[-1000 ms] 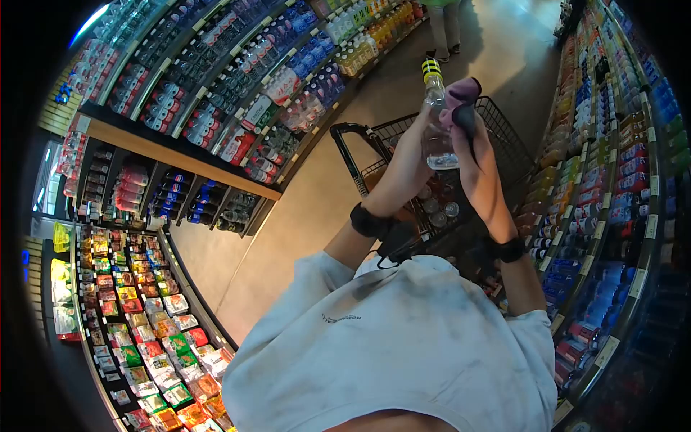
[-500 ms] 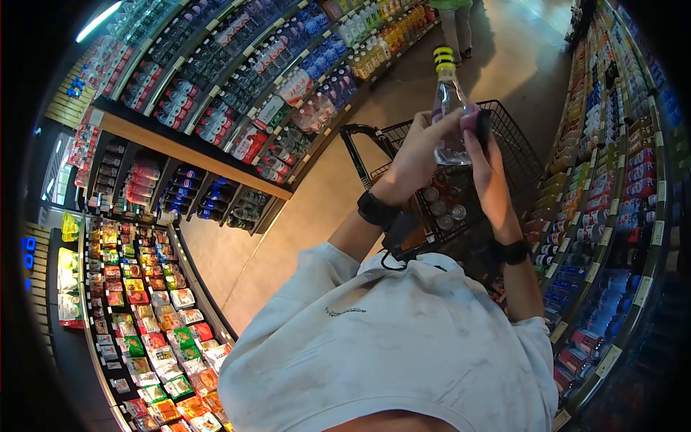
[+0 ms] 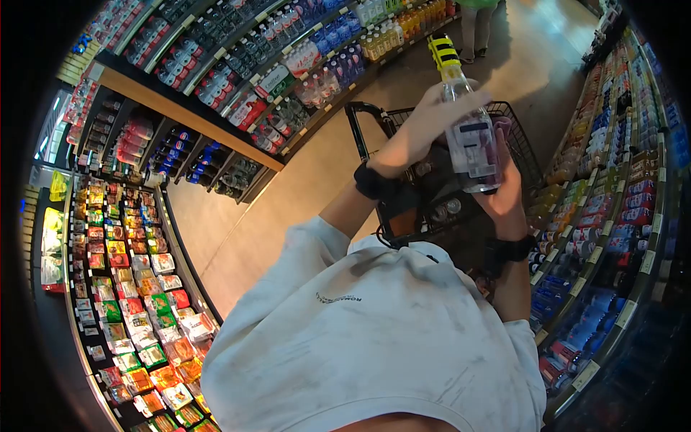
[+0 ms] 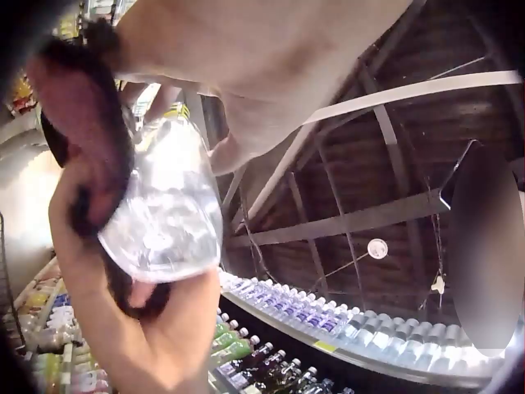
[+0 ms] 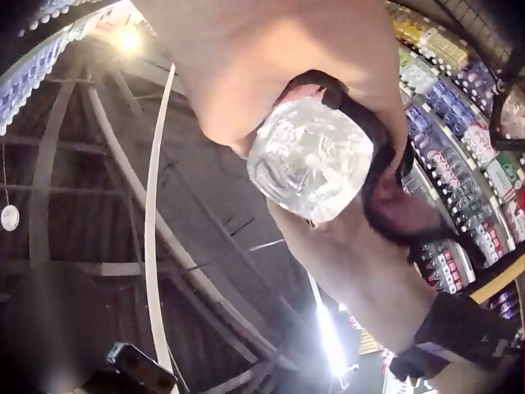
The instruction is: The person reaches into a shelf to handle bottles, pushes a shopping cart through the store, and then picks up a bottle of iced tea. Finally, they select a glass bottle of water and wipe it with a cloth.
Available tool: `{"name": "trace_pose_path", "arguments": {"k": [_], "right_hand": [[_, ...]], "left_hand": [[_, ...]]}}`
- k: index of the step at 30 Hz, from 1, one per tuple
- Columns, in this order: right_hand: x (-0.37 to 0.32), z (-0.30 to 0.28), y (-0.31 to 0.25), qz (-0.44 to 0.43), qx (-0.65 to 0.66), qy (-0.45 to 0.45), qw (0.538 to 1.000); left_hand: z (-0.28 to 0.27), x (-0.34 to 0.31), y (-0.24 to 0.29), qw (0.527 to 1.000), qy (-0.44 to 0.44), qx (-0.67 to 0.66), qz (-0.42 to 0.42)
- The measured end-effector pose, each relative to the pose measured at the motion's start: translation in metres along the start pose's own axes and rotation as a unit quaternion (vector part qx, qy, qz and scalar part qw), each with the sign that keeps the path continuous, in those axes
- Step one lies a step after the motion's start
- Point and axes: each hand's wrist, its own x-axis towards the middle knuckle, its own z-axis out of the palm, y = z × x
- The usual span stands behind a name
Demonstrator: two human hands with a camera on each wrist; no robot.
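A clear bottle [image 3: 475, 151] with a yellow-and-black banded cap [image 3: 443, 52] is held upright in front of the chest, its dark-barred label facing up toward the head camera. My right hand [image 3: 509, 191] grips its lower body. A purple and black cloth piece [image 4: 86, 115] lies between the right fingers and the bottle. My left hand [image 3: 432, 124], blurred, reaches across the bottle's shoulder; the left wrist view puts its thumb on one side and fingers on the other. Seen from beneath in the right wrist view, the squarish bottle base [image 5: 310, 160] shows below the right palm.
A black shopping cart [image 3: 353, 122] stands right under the hands, holding several clear round-topped containers [image 3: 446, 210]. Drink shelves [image 3: 288, 65] run along the left and more shelves [image 3: 619, 187] along the right. Packaged food [image 3: 144, 288] fills a display at lower left. Another person [image 3: 475, 32] stands farther down the aisle.
The bottle has turned so its label now faces the camera, and it has come closer to the chest. The purple and black cloth has gone mostly behind the bottle.
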Motion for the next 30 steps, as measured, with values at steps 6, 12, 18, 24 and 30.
{"name": "trace_pose_path", "arguments": {"k": [6, 12, 18, 24, 30], "right_hand": [[-0.008, 0.027, 0.004, -0.045, -0.138, 0.019, 0.989], [-0.014, 0.036, 0.009, -0.051, -0.200, 0.107, 0.973], [-0.018, 0.034, 0.004, -0.033, -0.145, 0.029, 0.988], [-0.016, 0.032, 0.011, -0.039, -0.131, 0.171, 0.976], [-0.016, 0.032, 0.017, -0.095, -0.196, 0.075, 0.973]], "left_hand": [[-0.010, 0.009, -0.010, 1.000, 0.008, 0.017, -0.009], [-0.007, 0.013, -0.012, 0.999, 0.048, 0.006, -0.001], [-0.013, 0.015, -0.011, 0.991, -0.016, -0.133, -0.030], [-0.010, 0.007, -0.010, 0.995, -0.030, -0.044, 0.078], [-0.009, 0.008, -0.022, 0.973, 0.075, 0.130, 0.177]]}}
